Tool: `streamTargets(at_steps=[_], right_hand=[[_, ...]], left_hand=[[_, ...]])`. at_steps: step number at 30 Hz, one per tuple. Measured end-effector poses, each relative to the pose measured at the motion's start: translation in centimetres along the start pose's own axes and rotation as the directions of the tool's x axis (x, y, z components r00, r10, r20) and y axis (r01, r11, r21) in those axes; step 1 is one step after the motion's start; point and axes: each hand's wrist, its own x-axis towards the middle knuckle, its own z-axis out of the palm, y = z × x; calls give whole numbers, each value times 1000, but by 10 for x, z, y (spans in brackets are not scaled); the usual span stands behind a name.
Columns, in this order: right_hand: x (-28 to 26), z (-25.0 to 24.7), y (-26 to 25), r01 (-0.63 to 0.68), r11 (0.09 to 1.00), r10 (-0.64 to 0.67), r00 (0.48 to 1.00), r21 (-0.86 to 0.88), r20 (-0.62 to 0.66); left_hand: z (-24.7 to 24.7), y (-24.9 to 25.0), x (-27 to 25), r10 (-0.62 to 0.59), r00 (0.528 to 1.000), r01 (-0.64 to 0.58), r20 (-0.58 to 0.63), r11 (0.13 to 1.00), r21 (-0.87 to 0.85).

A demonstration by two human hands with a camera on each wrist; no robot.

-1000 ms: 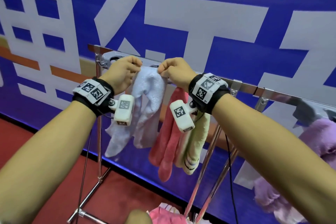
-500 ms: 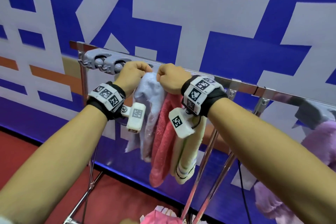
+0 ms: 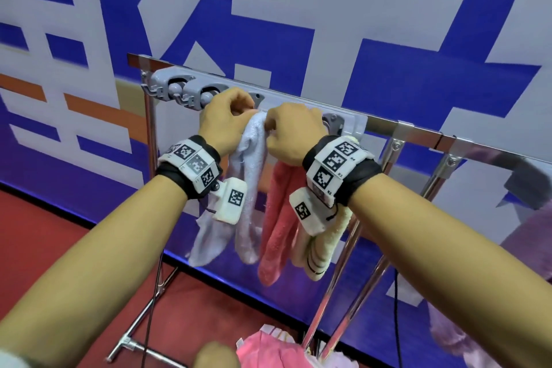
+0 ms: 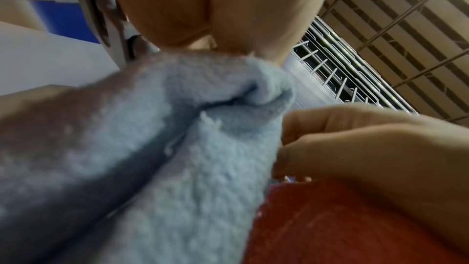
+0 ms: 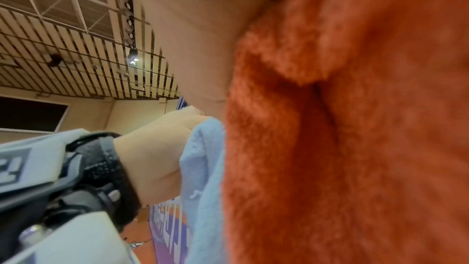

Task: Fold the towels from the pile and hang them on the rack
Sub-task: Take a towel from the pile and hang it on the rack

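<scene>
Fingers [image 3: 239,104] around bunched pale-blue towel [image 3: 249,176]

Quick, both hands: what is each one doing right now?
Left hand: closed, pinching the top of the light blue towel.
Right hand: closed, gripping the same towel's top.

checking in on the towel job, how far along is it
Done: a red towel and a cream towel already hang from the rack. In hand: the left hand and right hand both grip the top of a light blue towel at the rack's grey clip strip. Left: pink towels still lie in the pile below.
</scene>
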Motion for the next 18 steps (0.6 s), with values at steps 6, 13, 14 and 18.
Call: streamTargets(at_steps=[6, 13, 14, 18], right_hand=[[-21, 3, -17, 20, 1000, -19, 994, 7, -110], [-28, 24, -29, -40, 987, 9, 981, -154, -196], [-27, 26, -31, -71, 984, 39, 981, -166, -189], [-24, 30, -37, -160, 972, 117, 965, -171, -236]], left_hand=[[-12, 2, -25, 31, 990, 5, 138, 967, -256], [-24, -4, -49, 113, 927, -67, 359, 988, -137], [-24, -6, -47, 114, 928, -83, 354, 991, -103], [-17, -15, -39, 180, 942, -193, 282, 981, 16]])
